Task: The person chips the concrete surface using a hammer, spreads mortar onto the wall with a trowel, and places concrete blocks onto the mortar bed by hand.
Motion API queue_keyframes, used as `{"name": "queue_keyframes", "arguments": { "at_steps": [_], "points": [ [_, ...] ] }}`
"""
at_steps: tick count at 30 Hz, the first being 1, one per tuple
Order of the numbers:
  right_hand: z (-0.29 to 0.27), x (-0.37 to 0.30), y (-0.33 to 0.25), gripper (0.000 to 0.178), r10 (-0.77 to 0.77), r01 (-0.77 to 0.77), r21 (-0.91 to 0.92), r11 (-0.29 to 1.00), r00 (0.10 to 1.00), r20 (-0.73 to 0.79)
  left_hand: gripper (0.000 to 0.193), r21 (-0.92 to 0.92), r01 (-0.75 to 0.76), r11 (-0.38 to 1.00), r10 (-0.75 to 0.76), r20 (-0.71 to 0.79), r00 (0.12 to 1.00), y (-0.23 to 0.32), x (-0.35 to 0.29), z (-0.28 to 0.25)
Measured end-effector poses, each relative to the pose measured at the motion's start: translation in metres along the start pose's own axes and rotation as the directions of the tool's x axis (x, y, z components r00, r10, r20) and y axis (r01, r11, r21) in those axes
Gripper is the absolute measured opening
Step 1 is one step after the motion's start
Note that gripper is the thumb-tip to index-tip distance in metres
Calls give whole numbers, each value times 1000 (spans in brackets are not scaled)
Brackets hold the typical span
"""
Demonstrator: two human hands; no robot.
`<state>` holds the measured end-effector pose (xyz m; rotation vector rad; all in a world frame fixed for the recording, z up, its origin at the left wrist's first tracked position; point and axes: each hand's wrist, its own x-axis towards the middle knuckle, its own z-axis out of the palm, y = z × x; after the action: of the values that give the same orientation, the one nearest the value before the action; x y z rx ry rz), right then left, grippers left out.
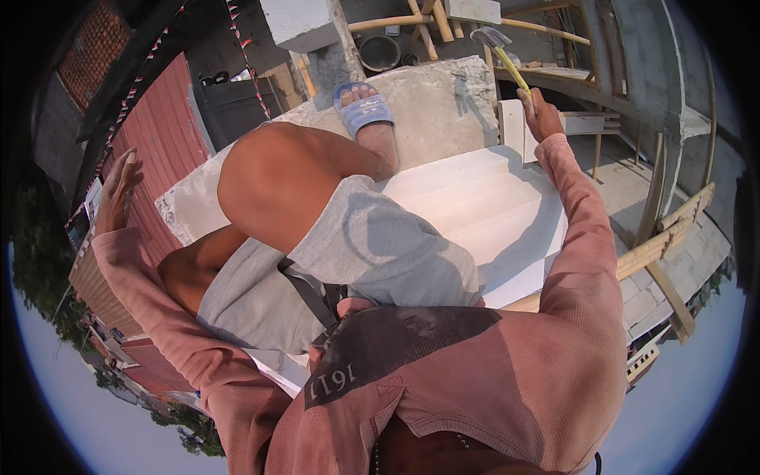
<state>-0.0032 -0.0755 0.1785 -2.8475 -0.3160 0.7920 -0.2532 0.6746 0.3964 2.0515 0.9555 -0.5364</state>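
At the upper right, my right hand (542,116) is closed round the yellow handle of a hammer (513,70). The hammer's metal head points up and to the left, above the far edge of a rough concrete slab (447,99). Out at the far left my left hand (119,190) is raised with its fingers stretched out, holding nothing. It shows in front of a red corrugated roof. Between my arms, one bent knee rises, and a foot in a blue slide sandal (364,111) rests on the slab. A long white moulded piece with stepped ridges (483,206) lies beside my leg.
Bamboo poles (661,241) and timber form scaffolding on the right. A pale block (305,24) and a black bucket (380,53) are beyond the slab. Red metal roofing (154,142) lies lower down on the left, near strings of small flags. Sky shows past the edges.
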Motion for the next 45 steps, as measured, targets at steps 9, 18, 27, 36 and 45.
{"name": "queue_keyframes", "arguments": {
  "at_steps": [9,18,27,36,45],
  "points": [
    [42,-7,36,33,-46,63,-113,992,988,146,74,36,70,997,-70,-1,998,19,6,6],
    [51,-11,54,36,41,-43,15,999,994,103,73,46,60,997,-59,-17,998,14,3,13],
    [-41,-44,6,27,-413,412,-288,864,909,61,69,-57,51,997,-53,-30,998,-36,-19,1],
    [-39,-28,-31,16,-614,874,-391,288,482,625,67,-52,67,996,-66,20,998,-35,-32,3],
    [-50,-79,-76,15,-568,884,-263,386,452,688,63,-93,100,991,-104,-36,994,-20,-55,1]
  ]
}}
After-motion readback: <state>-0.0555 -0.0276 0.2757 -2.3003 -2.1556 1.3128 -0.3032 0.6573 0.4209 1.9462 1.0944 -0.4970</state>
